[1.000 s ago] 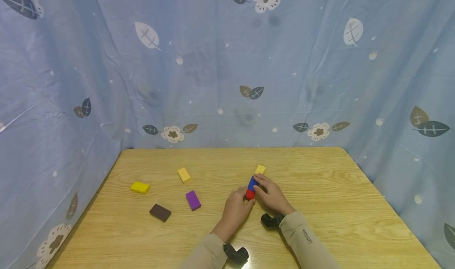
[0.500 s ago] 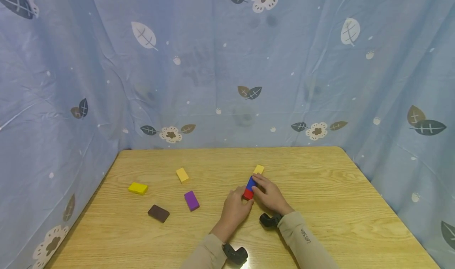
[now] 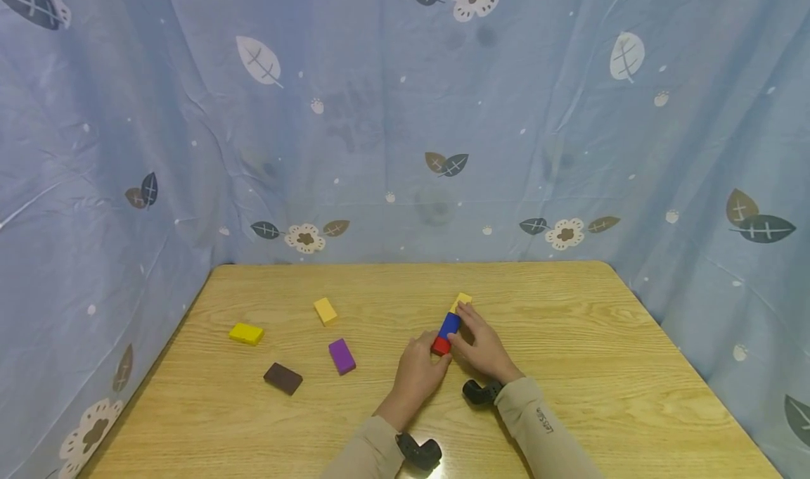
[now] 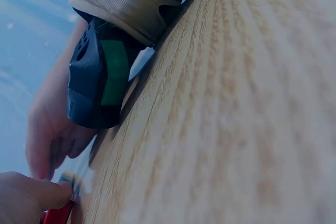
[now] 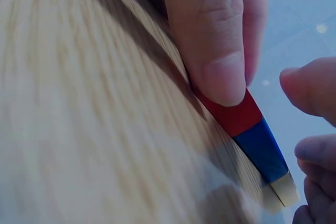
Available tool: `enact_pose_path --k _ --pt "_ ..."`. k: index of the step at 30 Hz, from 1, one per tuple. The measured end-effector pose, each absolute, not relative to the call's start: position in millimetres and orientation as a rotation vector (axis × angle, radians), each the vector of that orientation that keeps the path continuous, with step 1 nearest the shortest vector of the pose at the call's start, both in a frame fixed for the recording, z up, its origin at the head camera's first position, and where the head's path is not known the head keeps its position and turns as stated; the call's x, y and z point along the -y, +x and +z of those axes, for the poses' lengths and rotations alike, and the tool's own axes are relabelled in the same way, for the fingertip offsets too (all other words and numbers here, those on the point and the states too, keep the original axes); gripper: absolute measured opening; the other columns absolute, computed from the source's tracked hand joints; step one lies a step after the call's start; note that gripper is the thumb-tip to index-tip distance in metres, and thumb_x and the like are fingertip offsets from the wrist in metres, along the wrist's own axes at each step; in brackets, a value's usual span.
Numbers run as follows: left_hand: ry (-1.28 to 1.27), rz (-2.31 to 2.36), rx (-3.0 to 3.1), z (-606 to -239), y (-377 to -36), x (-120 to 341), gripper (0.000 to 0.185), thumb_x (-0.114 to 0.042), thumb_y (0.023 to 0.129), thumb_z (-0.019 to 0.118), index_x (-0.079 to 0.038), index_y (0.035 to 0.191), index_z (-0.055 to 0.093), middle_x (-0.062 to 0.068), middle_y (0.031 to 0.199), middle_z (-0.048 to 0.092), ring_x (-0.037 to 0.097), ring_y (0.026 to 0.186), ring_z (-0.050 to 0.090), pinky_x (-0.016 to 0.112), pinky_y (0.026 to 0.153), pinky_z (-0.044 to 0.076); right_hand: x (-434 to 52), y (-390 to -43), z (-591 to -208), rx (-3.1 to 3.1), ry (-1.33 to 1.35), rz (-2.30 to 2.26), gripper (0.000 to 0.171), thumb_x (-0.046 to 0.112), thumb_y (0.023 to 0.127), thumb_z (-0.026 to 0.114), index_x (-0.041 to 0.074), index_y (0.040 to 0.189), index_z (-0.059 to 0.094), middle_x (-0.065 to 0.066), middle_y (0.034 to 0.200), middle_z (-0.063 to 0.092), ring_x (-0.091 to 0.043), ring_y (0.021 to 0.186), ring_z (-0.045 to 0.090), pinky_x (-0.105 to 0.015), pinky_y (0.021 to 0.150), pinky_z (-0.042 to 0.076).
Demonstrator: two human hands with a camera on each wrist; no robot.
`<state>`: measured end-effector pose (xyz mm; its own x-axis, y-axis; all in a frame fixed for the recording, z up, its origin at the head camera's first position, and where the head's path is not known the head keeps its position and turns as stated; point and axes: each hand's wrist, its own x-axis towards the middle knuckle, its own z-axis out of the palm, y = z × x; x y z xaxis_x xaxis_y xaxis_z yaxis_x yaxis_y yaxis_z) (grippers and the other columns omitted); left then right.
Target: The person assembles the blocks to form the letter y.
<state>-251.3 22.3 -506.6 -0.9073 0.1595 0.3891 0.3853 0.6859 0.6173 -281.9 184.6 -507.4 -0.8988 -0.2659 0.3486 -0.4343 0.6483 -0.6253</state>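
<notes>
On my head feed, two hands meet at the middle of a wooden table (image 3: 569,366) over a short line of blocks running from about 7 o'clock toward 1 o'clock. The left hand (image 3: 419,375) comes in from 6 o'clock, its fingers curled so that the tips press the near end of the red block (image 3: 440,346); my right wrist feed shows one of those fingers (image 5: 218,51) bearing down on the red block's (image 5: 233,114) end. The blue block (image 3: 449,323) sits end to end against the red one, and a pale yellow block (image 3: 461,300) lies at the far end of the row, touching the blue in the right wrist view. The right hand (image 3: 482,345) flanks the line on its 3 o'clock side, fingers bent and close together, tips resting along the blue block; whether the thumb clamps it I cannot tell.

Off toward 9 o'clock, well apart from the hands, lie a purple block (image 3: 342,356), a dark brown block (image 3: 283,378), a bright yellow block (image 3: 246,333) and an orange-yellow block (image 3: 325,311). A blue leaf-print cloth (image 3: 405,113) hangs around the table at 12, 9 and 3 o'clock. Black wrist cameras (image 3: 479,392) ride on both beige sleeves.
</notes>
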Motion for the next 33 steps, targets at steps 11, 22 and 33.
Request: enact_pose_path --k 11,22,33 --pt "-0.427 -1.047 2.619 -504.3 -251.0 -23.4 0.045 -0.018 0.079 0.075 -0.001 0.119 0.063 0.014 0.116 0.067 0.032 0.115 0.06 0.049 0.105 0.042 -183.2 -281.1 -500.8 2.765 0.573 1.008 0.071 0.035 0.09 0.062 -0.004 0.143 0.036 -0.02 0.151 0.031 -0.037 0.142 0.024 -0.054 0.113 0.027" --pt "-0.447 -1.207 2.655 -505.9 -250.1 -13.8 0.057 -0.026 0.079 0.076 0.001 0.126 0.058 0.013 0.119 0.065 0.032 0.11 0.06 0.046 0.096 0.049 -180.7 -280.6 -509.6 2.666 0.603 0.972 0.072 0.042 0.09 0.059 -0.007 0.139 0.04 -0.025 0.146 0.038 -0.043 0.136 0.033 -0.059 0.107 0.033" --pt "-0.443 -1.354 2.695 -503.9 -248.8 -7.1 0.064 -0.03 0.081 0.074 0.001 0.132 0.052 0.018 0.13 0.057 0.036 0.121 0.053 0.049 0.1 0.046 -182.0 -281.8 -508.8 2.754 0.563 0.996 0.072 0.039 0.09 0.062 -0.004 0.142 0.038 -0.02 0.15 0.033 -0.038 0.14 0.027 -0.054 0.112 0.029"
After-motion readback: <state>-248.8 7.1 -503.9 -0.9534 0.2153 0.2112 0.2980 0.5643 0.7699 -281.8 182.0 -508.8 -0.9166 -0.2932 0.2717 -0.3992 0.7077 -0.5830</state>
